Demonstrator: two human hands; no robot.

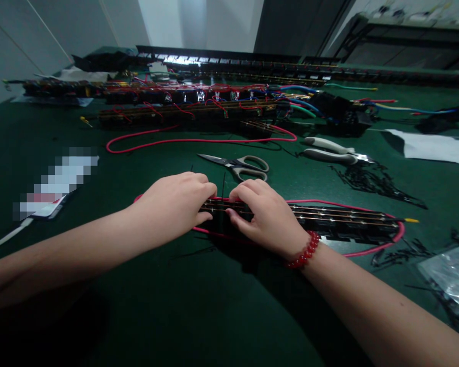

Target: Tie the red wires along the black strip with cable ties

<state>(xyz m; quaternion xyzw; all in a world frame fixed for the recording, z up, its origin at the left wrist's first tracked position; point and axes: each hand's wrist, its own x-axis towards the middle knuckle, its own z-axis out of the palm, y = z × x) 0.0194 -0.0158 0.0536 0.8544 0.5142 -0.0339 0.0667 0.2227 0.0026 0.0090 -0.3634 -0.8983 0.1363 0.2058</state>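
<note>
Green tabletop (145, 316), and the action sits around its middle! The black strip (344, 219) lies lengthwise there, its yellow-tipped end pointing to the right edge. Left hand (183, 199) and right hand (262, 209) are both grasping it, fingers on the far side, thumbs on the near side, just beside each other. Between them rises a thin dark strand (224, 186); whether either pinches it, I cannot tell. What a frame: a red cable (400, 235) loops around the strip! On the right wrist, a red bead bracelet (306, 251). Scissors (233, 164) rest just beyond the hands, tip toward the left edge, with pliers (329, 151) farther right. Toward the far edge, it's crowded: wired strips (191, 111) in rows, another red loop (199, 140) before them. And over by the right edge, a clear plastic bag (455, 272)!
</note>
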